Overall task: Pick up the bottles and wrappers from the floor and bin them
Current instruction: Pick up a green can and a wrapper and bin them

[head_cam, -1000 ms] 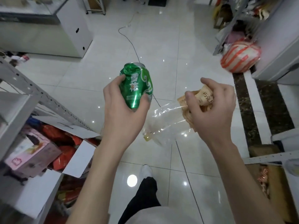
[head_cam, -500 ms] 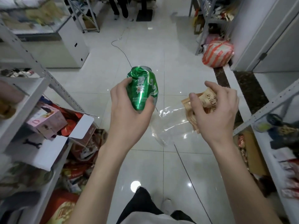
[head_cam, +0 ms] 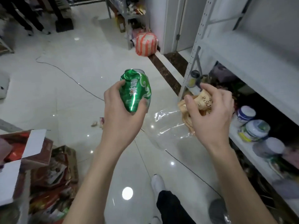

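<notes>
Left hand (head_cam: 123, 115), right hand (head_cam: 212, 117) gripping

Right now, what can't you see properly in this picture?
Head view only.
1. The green can: bottom hidden by the left hand.
2. The tan wrapper: mostly covered by the right hand; print too blurred to read.
3. The floor scraps: too small to identify.
4. The bin: none in view.

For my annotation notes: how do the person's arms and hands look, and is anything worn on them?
The left hand and the right hand are bare: no gloves, rings or watch show. The forearms are bare too; no sleeve reaches into the view.
</notes>
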Tool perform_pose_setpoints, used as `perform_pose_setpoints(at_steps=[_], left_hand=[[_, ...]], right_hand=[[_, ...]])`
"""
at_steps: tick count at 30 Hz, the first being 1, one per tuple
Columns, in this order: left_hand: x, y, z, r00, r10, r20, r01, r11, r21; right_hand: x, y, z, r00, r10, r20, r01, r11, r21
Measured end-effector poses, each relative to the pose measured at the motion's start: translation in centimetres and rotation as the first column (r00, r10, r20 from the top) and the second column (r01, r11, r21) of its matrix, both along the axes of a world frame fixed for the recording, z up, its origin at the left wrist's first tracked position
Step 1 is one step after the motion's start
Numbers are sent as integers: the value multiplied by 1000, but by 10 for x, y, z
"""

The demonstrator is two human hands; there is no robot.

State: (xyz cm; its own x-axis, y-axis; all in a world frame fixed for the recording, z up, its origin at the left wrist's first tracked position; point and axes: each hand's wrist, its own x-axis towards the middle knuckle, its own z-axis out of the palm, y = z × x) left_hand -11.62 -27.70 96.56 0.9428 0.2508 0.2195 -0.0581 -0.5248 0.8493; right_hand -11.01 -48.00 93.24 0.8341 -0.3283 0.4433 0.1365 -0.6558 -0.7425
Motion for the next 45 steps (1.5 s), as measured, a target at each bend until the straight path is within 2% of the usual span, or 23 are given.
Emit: perform_pose_setpoints(at_steps=[8,17,25,29,32,36,45], left_hand=[[-67,-101,-1,952,-304,-27,304,953,-16],[-156,-242,-12,813,-581,-36,580,814,-21],[-264,-376,-42,696,-711,-98,710,702,-51],[-309,-426,-64,701,-707,-95,684,705,-187],[-329,-453,-83,690,-715,-113,680,694,-236],[-331,-476,-115,673,-723,-155,694,690,-206],[-280,-509,-220,652,-708,-273,695,701,-160]], right_hand=[[-131,-93,2,954,-298,-18,298,954,-23],[-282,-210,-8,811,-584,-35,584,811,-18],[-423,-328,-38,689,-714,-126,721,693,13],[-479,-373,-60,635,-759,-143,769,639,21],[-505,-396,-79,585,-789,-186,806,592,26],[-514,-419,-111,565,-789,-241,817,576,26],[-475,-435,-213,582,-723,-372,775,632,-15]])
